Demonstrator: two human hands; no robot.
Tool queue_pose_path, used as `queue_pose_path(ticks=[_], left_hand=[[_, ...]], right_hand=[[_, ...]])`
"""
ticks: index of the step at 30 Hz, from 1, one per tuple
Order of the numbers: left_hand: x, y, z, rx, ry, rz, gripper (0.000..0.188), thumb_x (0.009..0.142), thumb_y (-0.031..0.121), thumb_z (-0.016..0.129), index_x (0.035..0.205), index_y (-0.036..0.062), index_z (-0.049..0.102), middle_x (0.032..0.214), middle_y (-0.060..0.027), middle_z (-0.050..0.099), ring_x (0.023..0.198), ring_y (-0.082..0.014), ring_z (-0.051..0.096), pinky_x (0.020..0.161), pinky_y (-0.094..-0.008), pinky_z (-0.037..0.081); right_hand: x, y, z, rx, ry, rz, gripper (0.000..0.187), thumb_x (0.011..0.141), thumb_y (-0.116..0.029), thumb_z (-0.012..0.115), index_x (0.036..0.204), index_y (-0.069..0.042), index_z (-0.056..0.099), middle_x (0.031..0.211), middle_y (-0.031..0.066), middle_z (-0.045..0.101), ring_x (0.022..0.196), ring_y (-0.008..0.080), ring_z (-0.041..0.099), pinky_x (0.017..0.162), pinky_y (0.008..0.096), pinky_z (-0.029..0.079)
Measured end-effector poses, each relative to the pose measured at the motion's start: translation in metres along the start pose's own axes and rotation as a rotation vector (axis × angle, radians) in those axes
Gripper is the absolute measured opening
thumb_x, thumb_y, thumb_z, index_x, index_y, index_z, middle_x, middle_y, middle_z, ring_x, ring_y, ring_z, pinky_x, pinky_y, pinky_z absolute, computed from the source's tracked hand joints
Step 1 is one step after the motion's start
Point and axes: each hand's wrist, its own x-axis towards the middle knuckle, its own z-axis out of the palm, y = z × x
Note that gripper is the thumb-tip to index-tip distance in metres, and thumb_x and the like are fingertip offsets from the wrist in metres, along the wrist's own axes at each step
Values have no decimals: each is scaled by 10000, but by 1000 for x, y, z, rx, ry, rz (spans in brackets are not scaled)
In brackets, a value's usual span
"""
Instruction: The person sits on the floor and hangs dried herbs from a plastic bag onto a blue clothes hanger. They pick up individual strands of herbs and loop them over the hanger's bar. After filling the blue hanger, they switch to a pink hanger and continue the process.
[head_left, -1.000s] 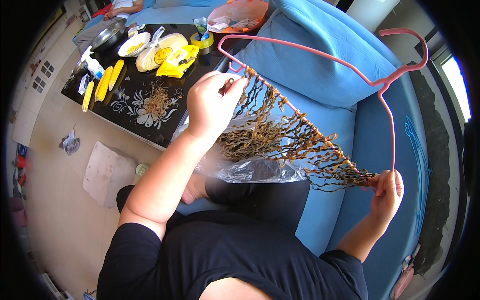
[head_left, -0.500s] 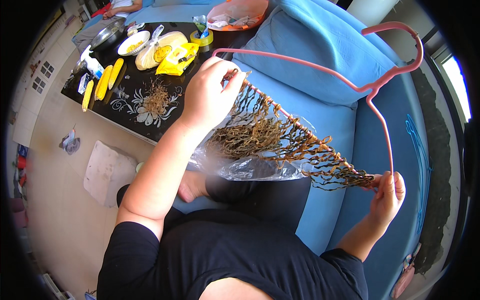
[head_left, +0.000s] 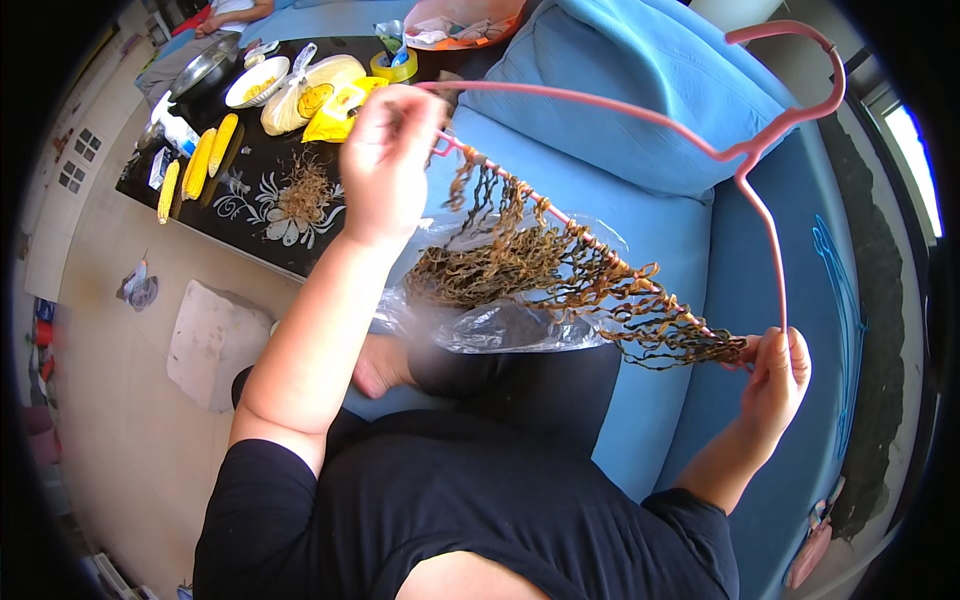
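Above the person's lap, the left hand [head_left: 385,160] grips one end of the pink clothes hanger [head_left: 700,150], fingers closed around its lower bar, while the right hand [head_left: 775,375] pinches the opposite corner with fingers shut on the wire. Brown stringy strands [head_left: 560,275] hang draped along the lower bar between both hands, over a clear plastic bag [head_left: 500,325] lying on the lap and blue sofa [head_left: 640,90]. Beyond the left hand, the black desk [head_left: 250,225] carries a loose pile of strands [head_left: 305,190] and yellow corn cobs [head_left: 205,160].

A blue sofa [head_left: 640,130] is filling three o'clock. A black floral table [head_left: 265,215] is sitting at eleven on beige floor [head_left: 110,400]. Daylight is entering through a window [head_left: 915,165] at two.
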Motion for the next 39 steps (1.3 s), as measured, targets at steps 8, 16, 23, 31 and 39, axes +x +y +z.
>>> queue_pose_path(ticks=[8,16,23,31,39], left_hand=[[1,19,-15,-347,62,21,139,938,193,382,921,87,471,830,-62,522,778,-140,491,671,-273,397],[24,55,-23,-674,-97,-87,230,951,297,350,825,128,442,620,26,401,638,-84,454,616,-265,401],[-16,21,4,124,-4,-491,117,800,119,632,849,27,579,741,26,560,606,-35,482,551,-172,400],[-23,1,13,419,-2,-405,144,794,87,635,908,1,615,760,11,602,694,-39,533,663,-179,437],[-25,1,15,320,-8,-377,172,786,67,644,930,-22,615,811,-6,611,742,-50,554,702,-188,448]], right_hand=[[4,4,-7,27,-16,26,237,894,-95,460,661,-50,459,624,119,599,492,137,529,481,257,429],[6,15,-13,-109,-33,11,233,890,-107,476,665,-48,467,638,119,608,494,135,531,498,259,443],[7,11,-10,-8,44,-13,213,890,-144,484,698,-53,478,496,14,405,532,157,559,459,298,461],[6,13,-13,73,-4,22,287,926,-164,426,655,-76,392,516,7,351,438,92,437,496,201,457],[7,16,-11,111,-14,48,286,920,-174,450,656,-75,402,516,-1,339,420,65,369,527,200,477]])
